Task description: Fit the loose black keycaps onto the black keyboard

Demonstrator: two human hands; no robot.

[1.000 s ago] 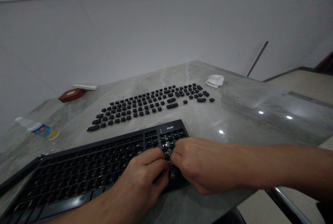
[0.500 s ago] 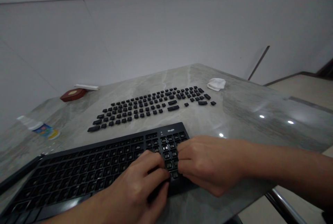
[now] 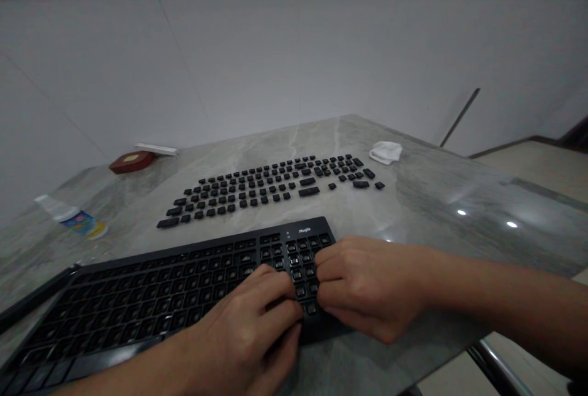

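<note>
A black keyboard lies across the front of the table, most of its key sockets bare of caps. Over the lower part of its number pad, my left hand is closed with bent fingers, thumb below. My right hand rests at the keyboard's right edge, its fingers curled onto the number pad columns. The fingertips of both hands are hidden, so what they pinch cannot be made out. Beyond the keyboard, loose black keycaps are laid out in rows on the table, among them a long keycap.
On the grey marbled table, a white cloth lies at the far right. To the left are a spray bottle on its side, a reddish-brown box and a white strip. A white wall stands behind.
The camera view has tilted and shifted slightly. Both hands stay in nearly the same place on the keyboard, fingers still curled. The keycap rows look the same.
</note>
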